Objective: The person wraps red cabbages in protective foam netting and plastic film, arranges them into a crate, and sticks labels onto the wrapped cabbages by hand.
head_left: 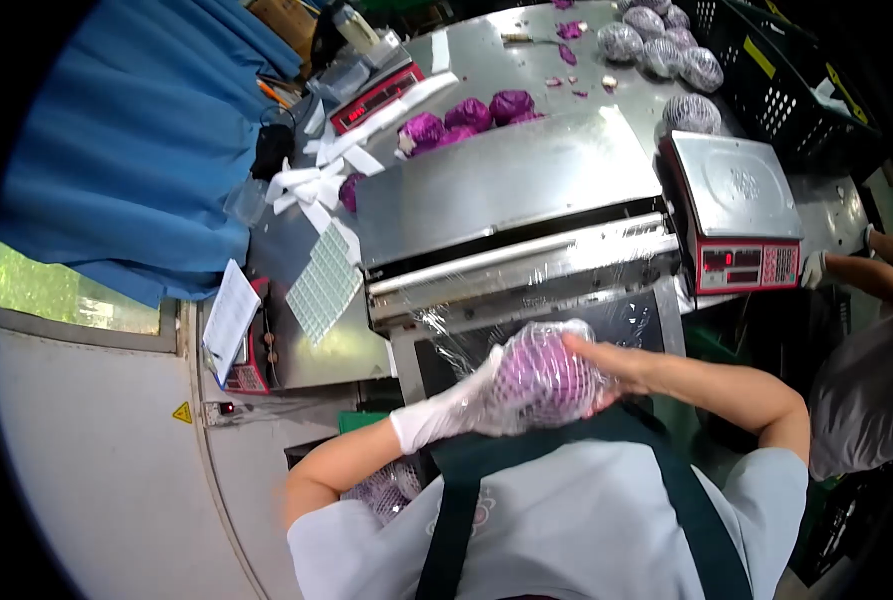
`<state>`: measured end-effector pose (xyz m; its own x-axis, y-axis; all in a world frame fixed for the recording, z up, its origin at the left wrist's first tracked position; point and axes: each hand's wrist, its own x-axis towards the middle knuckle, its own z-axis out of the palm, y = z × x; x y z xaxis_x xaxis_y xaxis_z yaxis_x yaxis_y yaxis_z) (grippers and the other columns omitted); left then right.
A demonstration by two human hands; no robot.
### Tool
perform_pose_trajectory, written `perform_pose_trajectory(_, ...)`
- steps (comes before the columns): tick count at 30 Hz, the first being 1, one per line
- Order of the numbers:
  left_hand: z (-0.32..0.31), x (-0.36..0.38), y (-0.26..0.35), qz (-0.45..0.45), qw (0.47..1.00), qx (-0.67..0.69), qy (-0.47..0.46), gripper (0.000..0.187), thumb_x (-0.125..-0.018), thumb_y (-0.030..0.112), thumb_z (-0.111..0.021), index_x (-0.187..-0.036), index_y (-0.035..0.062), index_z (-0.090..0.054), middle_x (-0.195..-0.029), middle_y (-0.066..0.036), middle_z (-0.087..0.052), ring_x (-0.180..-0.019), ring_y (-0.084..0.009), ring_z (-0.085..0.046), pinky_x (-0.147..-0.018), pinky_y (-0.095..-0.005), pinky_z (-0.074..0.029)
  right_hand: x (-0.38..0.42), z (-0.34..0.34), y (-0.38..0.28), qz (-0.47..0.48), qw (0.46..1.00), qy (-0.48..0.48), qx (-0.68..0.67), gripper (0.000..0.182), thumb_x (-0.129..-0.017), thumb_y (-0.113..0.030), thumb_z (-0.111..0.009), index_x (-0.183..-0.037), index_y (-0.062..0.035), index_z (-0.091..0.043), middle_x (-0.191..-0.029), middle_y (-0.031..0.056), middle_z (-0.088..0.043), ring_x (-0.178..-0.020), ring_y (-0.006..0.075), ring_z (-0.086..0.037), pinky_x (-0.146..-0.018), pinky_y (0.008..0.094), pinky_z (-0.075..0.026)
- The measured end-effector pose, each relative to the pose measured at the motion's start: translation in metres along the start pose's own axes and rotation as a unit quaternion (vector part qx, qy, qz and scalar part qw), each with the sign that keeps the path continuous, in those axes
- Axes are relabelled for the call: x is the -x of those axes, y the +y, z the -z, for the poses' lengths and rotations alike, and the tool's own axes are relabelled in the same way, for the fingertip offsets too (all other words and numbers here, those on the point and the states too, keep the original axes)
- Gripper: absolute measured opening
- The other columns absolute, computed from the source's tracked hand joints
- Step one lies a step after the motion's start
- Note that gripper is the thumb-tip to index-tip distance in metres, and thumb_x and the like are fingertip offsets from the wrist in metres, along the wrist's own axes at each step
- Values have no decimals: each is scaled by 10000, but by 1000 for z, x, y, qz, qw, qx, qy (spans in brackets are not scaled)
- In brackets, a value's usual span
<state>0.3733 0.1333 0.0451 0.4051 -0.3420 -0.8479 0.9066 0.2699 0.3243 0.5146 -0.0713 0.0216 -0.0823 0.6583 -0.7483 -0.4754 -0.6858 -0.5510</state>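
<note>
A red cabbage (548, 378) in a white foam net and clear film is held up close to my apron. My left hand (471, 398), in a white glove, is closed around its left side. My bare right hand (616, 370) presses on the right side, its fingers wrapped against the film. Just beyond the cabbage is a film wrapping machine (511, 185), with a metal cover, a roller (521, 255) and a dark plate (626, 315). Clear film spreads over the machine's front edge.
Bare red cabbages (466, 118) lie behind the machine; netted ones (658, 45) are piled at the back right, near a black crate (766, 70). Scales stand right (736, 200) and back left (376, 98). A label sheet (324, 285) lies left. A co-worker's gloved hand (814, 270) is at right.
</note>
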Motion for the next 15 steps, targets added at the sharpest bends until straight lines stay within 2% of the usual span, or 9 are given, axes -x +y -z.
perform_pose_trajectory(1, 6, -13, -6, 1, 999, 30, -12, 888, -729, 809, -205, -1384, 212, -263, -1311, -128, -435, -1157, -315, -453, -943, -474, -359, -9, 6, 7, 6, 1000, -26, -7, 793, -830, -703, -212, -1121, -47, -550, -836, 155, -643, -665, 166, -642, -512, 208, -498)
perform_pose_trajectory(3, 11, -20, -11, -12, 997, 45, -60, 900, -725, 812, -214, -1364, 185, -312, -1286, -143, -458, -1134, -321, -475, -934, -454, -377, 0, 0, 3, 10, 999, 35, 1, 820, -814, -701, -304, -1029, 43, -572, -750, 128, -642, -613, 154, -638, -525, 211, -521)
perform_pose_trajectory(6, 20, -2, -40, -120, 988, -76, 53, 816, -839, 694, -180, -1288, 53, -411, -1178, -154, -544, -1067, -293, -532, -914, -400, -405, 7, -9, 35, 84, 979, 183, 21, 696, -826, -631, -420, -788, 32, -630, -667, 94, -623, -552, 112, -565, -505, 207, -458)
perform_pose_trajectory(8, 16, 21, -65, -287, 918, -223, 163, 788, -874, 641, -182, -1200, -12, -481, -1112, -145, -578, -1025, -248, -554, -875, -353, -425, 12, -17, 67, 237, 918, 276, 160, 521, -809, -512, -574, -678, -9, -609, -603, 44, -588, -536, 70, -502, -492, 196, -388)
perform_pose_trajectory(9, 13, 26, -74, -382, 808, -384, 232, 700, -914, 563, -226, -1142, -37, -507, -1012, -129, -612, -938, -210, -586, -830, -298, -438, 23, -31, 67, 241, 914, 304, 121, 385, -779, -357, -681, -623, -25, -567, -547, -14, -504, -525, 42, -413, -476, 203, -318)
perform_pose_trajectory(10, 3, 28, -78, -424, 767, -391, 279, 513, -948, 405, -314, -1005, -35, -572, -787, -98, -626, -740, -166, -604, -692, -263, -455, 15, -39, 77, 311, 904, 294, -10, 374, -775, -245, -704, -555, -38, -483, -519, -53, -396, -525, 31, -334, -448, 215, -264)
perform_pose_trajectory(12, -9, 21, -81, -395, 743, -366, 397, 280, -892, 241, -505, -825, -17, -591, -620, -128, -544, -569, -238, -566, -542, -307, -435, 8, -45, 73, 391, 849, 351, -58, 448, -787, -214, -692, -513, -56, -373, -517, -65, -344, -518, 27, -289, -430, 234, -225)
perform_pose_trajectory(13, -11, 12, -80, -452, 711, -330, 425, 219, -867, 134, -512, -709, -10, -560, -545, -135, -476, -457, -246, -512, -457, -319, -396, 7, -40, 65, 427, 806, 409, -12, 494, -792, -203, -684, -498, -68, -310, -510, -65, -325, -512, 25, -264, -423, 240, -196)
perform_pose_trajectory(15, 9, -5, -74, -472, 642, -348, 494, 235, -871, 110, -500, -668, 0, -539, -515, -125, -474, -414, -222, -480, -432, -319, -383, 7, -25, 44, 407, 759, 507, 14, 480, -799, -177, -663, -492, -57, -314, -497, -63, -303, -506, 29, -258, -416, 248, -192)
